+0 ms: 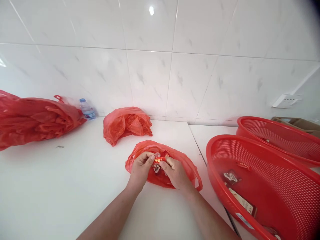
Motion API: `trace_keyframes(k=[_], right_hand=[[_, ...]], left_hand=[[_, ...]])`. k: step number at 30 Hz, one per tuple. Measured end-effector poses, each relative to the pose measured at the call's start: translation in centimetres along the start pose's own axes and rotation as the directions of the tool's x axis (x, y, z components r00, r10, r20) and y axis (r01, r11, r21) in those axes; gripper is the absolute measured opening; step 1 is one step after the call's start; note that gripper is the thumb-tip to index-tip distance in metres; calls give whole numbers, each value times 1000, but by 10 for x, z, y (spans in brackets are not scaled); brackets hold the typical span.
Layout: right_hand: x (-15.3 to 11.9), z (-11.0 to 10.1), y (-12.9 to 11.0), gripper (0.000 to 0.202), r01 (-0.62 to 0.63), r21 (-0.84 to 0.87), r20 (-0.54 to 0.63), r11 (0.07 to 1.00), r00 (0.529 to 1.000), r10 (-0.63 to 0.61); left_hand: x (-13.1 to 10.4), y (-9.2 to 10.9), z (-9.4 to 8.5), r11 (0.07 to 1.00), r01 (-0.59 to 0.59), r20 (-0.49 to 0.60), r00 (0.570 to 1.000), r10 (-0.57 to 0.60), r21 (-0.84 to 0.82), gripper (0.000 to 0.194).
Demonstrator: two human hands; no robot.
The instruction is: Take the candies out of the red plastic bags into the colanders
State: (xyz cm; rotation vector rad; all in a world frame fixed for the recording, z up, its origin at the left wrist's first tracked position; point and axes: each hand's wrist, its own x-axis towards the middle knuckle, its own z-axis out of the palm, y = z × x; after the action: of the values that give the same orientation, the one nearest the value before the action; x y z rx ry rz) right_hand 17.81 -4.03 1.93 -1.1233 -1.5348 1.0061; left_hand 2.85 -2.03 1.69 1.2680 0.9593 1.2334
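Note:
Between my two hands is a small red wrapped packet (158, 160) with yellow lettering, pinched at both ends. My left hand (140, 168) closes thumb and finger on its left end. The fingers of my right hand (176, 170) grip its right end. Both hands are over the mouth of an opened red plastic bag (185, 159) on the white table. Inside the bag, just under the packet, lie a few small packets with white and dark labels (156, 168), partly hidden by my fingers.
At right stand a red mesh basket (212, 160) holding several small packets and a second red basket (243, 121) behind it. A crumpled red bag (127, 123), a water bottle (87, 109) and a large bundle of red bags (37, 120) lie along the tiled wall (147, 76).

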Motion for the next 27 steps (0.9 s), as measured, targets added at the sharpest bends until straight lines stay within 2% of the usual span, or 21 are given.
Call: trace_keyframes(k=[4,8,15,22,24,27], right_hand=[[0,2,-1,20,32,-21,-39,999,999,-32],[1,1,0,20,39,-77,-68,996,997,-44],[3,-2,5,25,-46,13,19,999,999,46],[1,-3,2,25,-112,172,81,979,992,99],[1,-2,0,26,-112,162,50,980,993,105],[1,-1,-2,25,-61,46,-72,997,995,64]], left_hand=[[0,1,-1,997,-27,-51,998,30,71,18],[-2,0,1,993,-50,-8,999,51,106,20],[-3,-2,1,997,-11,117,993,19,-70,23],[-4,-1,2,972,44,175,985,-3,-229,27],[-5,-1,3,969,47,149,989,-10,-244,28],[-6,1,5,981,42,74,997,-28,-190,27]])
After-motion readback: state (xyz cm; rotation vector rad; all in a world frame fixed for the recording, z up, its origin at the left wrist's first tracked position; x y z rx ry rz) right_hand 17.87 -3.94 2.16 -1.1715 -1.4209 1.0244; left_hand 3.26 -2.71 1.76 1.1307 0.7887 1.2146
